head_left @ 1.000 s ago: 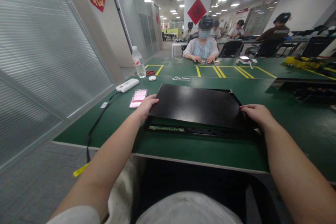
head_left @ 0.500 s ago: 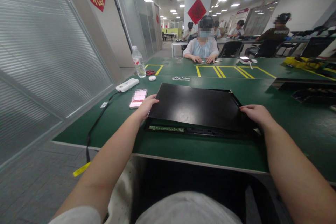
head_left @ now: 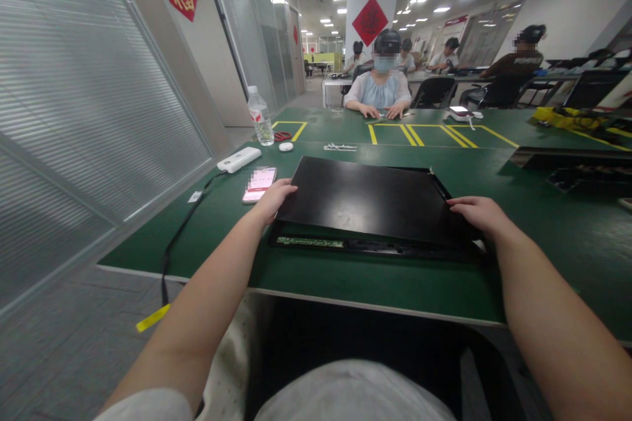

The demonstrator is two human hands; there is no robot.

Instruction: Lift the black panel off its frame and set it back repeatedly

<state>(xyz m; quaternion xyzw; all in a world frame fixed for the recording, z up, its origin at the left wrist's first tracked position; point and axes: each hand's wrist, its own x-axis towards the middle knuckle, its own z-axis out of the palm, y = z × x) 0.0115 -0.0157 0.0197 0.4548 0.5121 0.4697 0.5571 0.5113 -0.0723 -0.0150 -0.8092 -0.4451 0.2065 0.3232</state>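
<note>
A flat black screen panel (head_left: 365,200) lies skewed over a black frame (head_left: 395,248), its left end raised off it. Along the frame's near side shows a strip of green circuit board (head_left: 311,242). My left hand (head_left: 277,200) is closed on the panel's left edge, thumb on top and fingers underneath. At the opposite end, my right hand (head_left: 478,214) is closed round the right edge, its thumb where panel and frame meet. The fingers of that hand are mostly hidden.
A phone (head_left: 259,184), a white device with a black strap (head_left: 239,160), a water bottle (head_left: 261,118) and red-handled scissors (head_left: 282,137) lie left on the green table (head_left: 197,237). Dark panels (head_left: 582,168) lie right. A person (head_left: 379,89) sits opposite.
The panel and frame have shifted very slightly left, with both my hands still on them. The grip looks the same.
</note>
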